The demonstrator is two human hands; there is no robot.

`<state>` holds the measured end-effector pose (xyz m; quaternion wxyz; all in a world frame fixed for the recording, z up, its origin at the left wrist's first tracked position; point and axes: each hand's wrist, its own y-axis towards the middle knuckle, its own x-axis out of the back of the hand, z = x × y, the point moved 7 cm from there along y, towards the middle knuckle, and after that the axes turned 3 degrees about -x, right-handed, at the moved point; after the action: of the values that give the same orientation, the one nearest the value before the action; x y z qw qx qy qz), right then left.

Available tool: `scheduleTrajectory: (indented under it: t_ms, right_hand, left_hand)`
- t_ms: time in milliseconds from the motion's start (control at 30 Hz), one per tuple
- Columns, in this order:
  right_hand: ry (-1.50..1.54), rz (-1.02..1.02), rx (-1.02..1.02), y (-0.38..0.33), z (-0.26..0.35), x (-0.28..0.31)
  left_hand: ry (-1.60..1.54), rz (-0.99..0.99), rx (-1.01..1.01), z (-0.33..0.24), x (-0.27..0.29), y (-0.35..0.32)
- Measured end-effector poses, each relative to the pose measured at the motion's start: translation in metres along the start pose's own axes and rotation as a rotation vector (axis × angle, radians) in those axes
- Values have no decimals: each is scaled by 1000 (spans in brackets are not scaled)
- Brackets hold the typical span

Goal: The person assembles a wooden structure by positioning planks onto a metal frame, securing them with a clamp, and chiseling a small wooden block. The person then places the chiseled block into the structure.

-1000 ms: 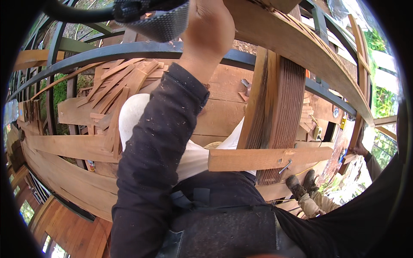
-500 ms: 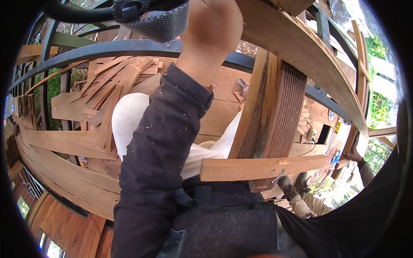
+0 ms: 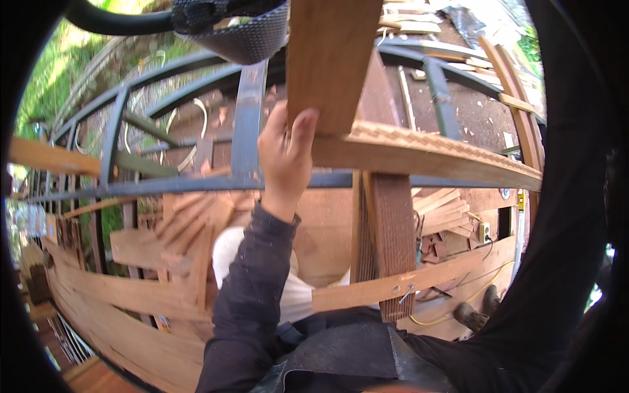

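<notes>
Left hand [image 3: 286, 157] gripping left edge of board [image 3: 334, 65], far centre, near end by beam [image 3: 432, 162]; right hand out of view, state cannot be told; brown floor [image 3: 321, 239] nearer, slats [image 3: 196, 219] heaped left; steel frame [image 3: 247, 124] beyond, grass [image 3: 56, 72] far left

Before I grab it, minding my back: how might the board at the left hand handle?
The board is likely stiff: its edges run straight. It may be heavy, looking broad beside the left hand. Probably not slippery, being matte.

Wood offcuts [image 3: 195, 221] pile at L; outlet box [image 3: 484, 231], yellow cord [image 3: 427, 323] & brn boots [image 3: 471, 318] at R.
</notes>
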<state>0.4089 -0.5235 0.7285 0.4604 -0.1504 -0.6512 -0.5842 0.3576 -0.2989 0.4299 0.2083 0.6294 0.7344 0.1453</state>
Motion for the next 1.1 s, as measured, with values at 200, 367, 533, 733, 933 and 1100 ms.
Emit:
scheduleTrajectory:
  t_ms: [200, 367, 533, 733, 933, 1100]
  right_hand:
    - [79, -55, -7, 70, 0, 18]
    - [34, -56, -39, 143, -14, 44]
    - [-9, 238, -127, 166, -11, 46]
    - [116, 161, -175, 159, -9, 68]
    - [99, 3, -131, 149, 11, 90]
    - [204, -1, -133, 132, 24, 84]
  left_hand:
    - [200, 89, 74, 1, 7, -8]
    - [201, 138, 245, 14, 15, -19]
    - [240, 237, 389, 4, 29, -20]
    - [394, 545, 552, 2, 43, -11]
    - [399, 889, 600, -38, 39, 61]
    - [-431, 511, 200, -280, -56, 244]
